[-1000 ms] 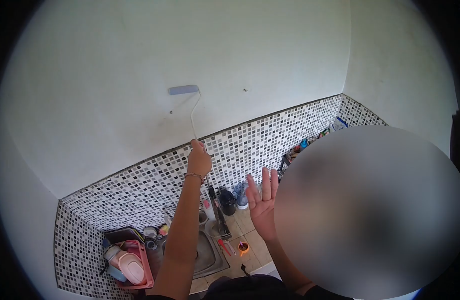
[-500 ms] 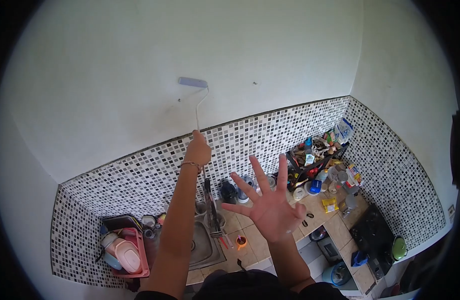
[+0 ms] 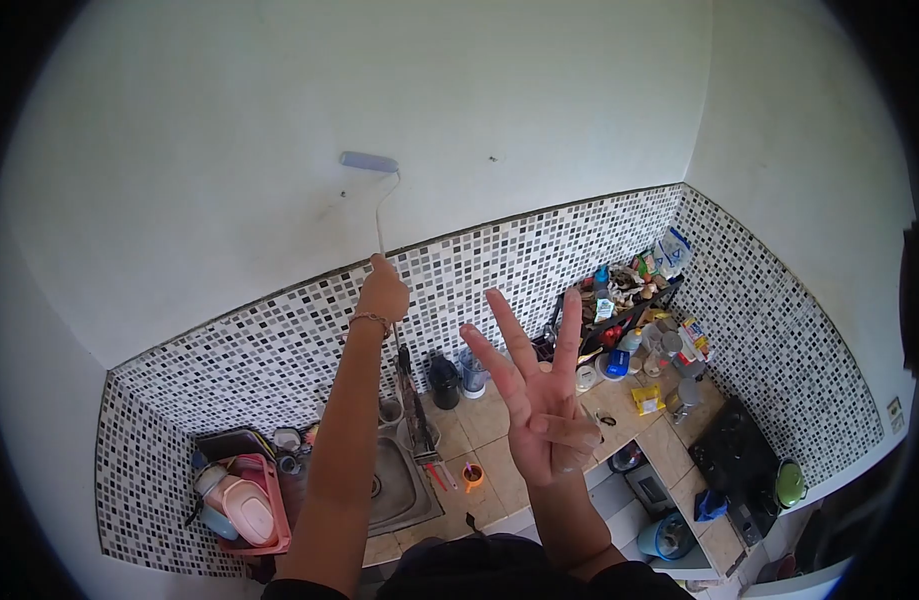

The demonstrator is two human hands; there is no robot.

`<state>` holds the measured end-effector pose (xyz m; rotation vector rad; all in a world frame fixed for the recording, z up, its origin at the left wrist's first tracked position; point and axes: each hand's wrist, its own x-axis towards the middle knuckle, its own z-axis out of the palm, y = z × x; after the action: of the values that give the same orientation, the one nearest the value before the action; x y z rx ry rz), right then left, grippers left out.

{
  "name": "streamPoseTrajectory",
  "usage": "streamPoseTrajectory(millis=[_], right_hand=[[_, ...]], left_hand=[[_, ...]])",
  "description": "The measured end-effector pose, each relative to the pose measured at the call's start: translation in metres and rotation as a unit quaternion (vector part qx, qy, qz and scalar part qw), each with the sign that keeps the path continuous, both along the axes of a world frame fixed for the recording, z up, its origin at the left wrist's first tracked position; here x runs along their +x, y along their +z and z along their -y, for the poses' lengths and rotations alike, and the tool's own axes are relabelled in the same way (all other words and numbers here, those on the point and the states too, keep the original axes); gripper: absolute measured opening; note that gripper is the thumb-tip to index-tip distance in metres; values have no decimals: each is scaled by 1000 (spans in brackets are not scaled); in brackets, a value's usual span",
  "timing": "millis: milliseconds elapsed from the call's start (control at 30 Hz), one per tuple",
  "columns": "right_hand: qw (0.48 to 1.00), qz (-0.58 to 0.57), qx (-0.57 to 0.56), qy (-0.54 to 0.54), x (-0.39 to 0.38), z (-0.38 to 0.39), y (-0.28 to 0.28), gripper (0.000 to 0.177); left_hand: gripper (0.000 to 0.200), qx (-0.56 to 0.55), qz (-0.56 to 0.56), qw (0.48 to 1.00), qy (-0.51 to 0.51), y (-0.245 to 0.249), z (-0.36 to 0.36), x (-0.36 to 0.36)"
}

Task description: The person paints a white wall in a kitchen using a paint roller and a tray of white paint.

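My left hand (image 3: 384, 292), with a bracelet at the wrist, is closed around the handle of a paint roller (image 3: 370, 162). The roller's pale lilac sleeve lies against the white wall (image 3: 539, 90), above the tiled strip. Its thin wire frame runs down to my fist, and a rod continues below the hand. Over the counter, my right hand (image 3: 549, 425) is held up with the palm toward me. Three of its fingers are stretched apart, while the thumb lies across the folded little finger. Nothing is in that hand.
Below are a sink (image 3: 404, 500), a pink dish rack (image 3: 279, 500) with containers, and an orange cup (image 3: 473, 478). A black pitcher (image 3: 443, 382) stands by the mosaic tiles (image 3: 459, 265). Jars and packets crowd the right corner, near a black stove (image 3: 729, 450) with a green pot (image 3: 790, 483).
My right hand has gone from four spread fingers to three, folding in the little finger under the thumb. The whole view has shifted slightly; the left hand still grips the roller.
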<state>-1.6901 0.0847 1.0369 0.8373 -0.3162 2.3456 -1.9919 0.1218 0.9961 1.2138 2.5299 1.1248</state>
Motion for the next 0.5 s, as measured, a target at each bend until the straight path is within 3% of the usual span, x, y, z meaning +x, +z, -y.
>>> streamPoseTrajectory(millis=[500], right_hand=[[999,13,28,-33,-11,0,-6,125]], left_hand=[[42,10,-33,999,3,-5,-1,2]])
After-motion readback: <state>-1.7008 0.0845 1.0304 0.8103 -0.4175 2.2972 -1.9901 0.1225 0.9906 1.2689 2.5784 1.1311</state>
